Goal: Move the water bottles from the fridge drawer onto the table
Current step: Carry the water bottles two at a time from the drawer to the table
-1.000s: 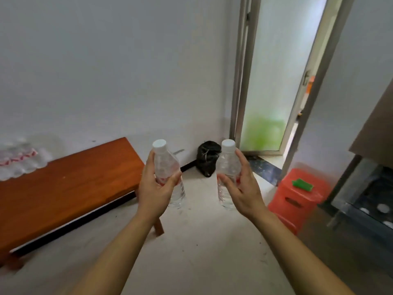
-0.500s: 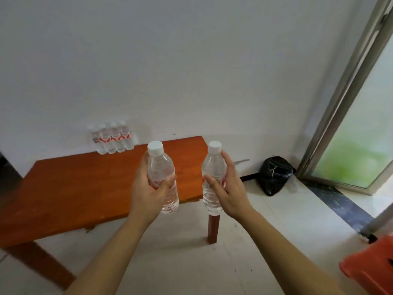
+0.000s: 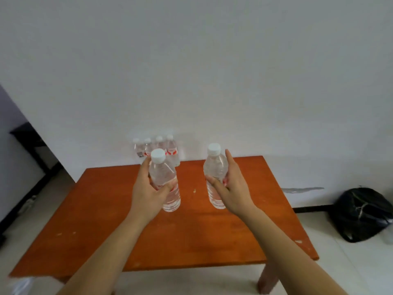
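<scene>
My left hand (image 3: 148, 192) grips one bottle (image 3: 162, 173), right hand (image 3: 234, 188) a second bottle (image 3: 214, 167), over open mid-worktop (image 3: 191, 231); four bottles (image 3: 172, 150) line its far edge.

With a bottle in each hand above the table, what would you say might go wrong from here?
The right hand holds the right bottle with its index finger stretched straight, not wrapped, so it might slip. The four bottles standing at the far edge of the table are close behind the left bottle in the left hand; setting it down near them could knock them over.
</scene>
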Demonstrator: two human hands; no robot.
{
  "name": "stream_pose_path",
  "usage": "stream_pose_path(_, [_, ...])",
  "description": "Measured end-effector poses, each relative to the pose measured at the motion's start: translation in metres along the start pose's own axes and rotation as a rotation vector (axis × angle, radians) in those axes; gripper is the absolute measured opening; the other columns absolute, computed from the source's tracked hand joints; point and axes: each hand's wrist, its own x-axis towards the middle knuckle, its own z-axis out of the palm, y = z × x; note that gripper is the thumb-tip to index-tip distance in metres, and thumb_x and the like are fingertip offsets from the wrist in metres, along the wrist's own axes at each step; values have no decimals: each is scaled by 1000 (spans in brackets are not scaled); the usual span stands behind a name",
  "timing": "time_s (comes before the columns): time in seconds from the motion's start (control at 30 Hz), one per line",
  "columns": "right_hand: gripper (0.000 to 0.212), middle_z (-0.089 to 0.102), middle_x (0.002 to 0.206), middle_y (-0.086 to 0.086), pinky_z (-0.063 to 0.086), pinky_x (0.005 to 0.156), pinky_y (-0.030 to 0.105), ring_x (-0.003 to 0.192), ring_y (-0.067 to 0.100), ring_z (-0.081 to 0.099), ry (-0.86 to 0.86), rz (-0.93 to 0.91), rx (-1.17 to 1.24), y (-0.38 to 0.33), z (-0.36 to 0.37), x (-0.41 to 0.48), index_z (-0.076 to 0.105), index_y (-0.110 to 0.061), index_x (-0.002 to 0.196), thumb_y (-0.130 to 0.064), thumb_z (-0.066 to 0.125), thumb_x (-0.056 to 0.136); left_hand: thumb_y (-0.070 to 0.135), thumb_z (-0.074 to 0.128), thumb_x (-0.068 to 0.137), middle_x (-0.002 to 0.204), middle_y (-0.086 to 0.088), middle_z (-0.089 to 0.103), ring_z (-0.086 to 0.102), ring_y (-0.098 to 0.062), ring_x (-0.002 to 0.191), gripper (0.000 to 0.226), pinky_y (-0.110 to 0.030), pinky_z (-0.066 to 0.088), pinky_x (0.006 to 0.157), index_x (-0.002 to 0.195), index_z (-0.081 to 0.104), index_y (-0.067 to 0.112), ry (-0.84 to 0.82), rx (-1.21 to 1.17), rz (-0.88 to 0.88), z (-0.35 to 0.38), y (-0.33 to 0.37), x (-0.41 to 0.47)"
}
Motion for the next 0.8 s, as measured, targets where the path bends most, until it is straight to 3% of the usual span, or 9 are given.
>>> stream_pose_path(0.1, [92, 29, 160, -4, 32, 105, 27, 144, 15, 32, -58, 1, -20, 2, 29, 52, 6, -30, 159, -49, 65, 91, 30, 85, 74, 130, 10, 58, 58, -12, 118, 81, -42, 51, 99, 142, 41, 29, 54, 31, -37, -14, -28, 49])
stream_pose_path(0.3, [92, 38, 153, 1, 36, 101, 26, 135, 16, 42, -114, 35, -96, 20, 101, 135, 11, -25, 159, -49, 67, 90, 22, 84, 75, 126, 12, 55, 55, -6, 110, 77, -18, 41, 84, 140, 44, 26, 102, 61, -114, -37, -102, 140])
stream_pose_path(0.47, [92, 39, 151, 0, 33, 101, 24, 136, 17, 42, -85, 149, -147, 44, 171, 189, 15, -24, 158, -47, 69, 88, 19, 85, 74, 126, 9, 54, 53, -9, 108, 77, -16, 38, 78, 138, 44, 22, 75, 71, -201, -54, -184, 221])
stream_pose_path(0.57, [91, 37, 154, 0, 35, 102, 29, 137, 20, 42, -92, 232, -211, 54, 208, 218, 17, -25, 157, -49, 70, 88, 20, 85, 74, 128, 6, 54, 54, -12, 110, 77, -25, 41, 85, 138, 43, 22, 38, 102, -247, -66, -227, 267])
stream_pose_path(0.7, [80, 48, 146, -1, 46, 99, 38, 128, 22, 52, -105, 319, -332, 70, 244, 253, 34, -26, 148, -47, 75, 83, 33, 87, 70, 135, 4, 55, 54, -17, 116, 85, -41, 46, 95, 141, 39, 23, 13, 146, -305, -75, -279, 321])
stream_pose_path(0.8, [77, 52, 143, -2, 49, 94, 39, 125, 22, 56, -154, 369, -447, 85, 264, 277, 39, -25, 145, -47, 77, 82, 32, 85, 73, 136, -2, 58, 57, -26, 119, 80, -44, 48, 96, 140, 42, 21, 25, 208, -367, -79, -310, 350])
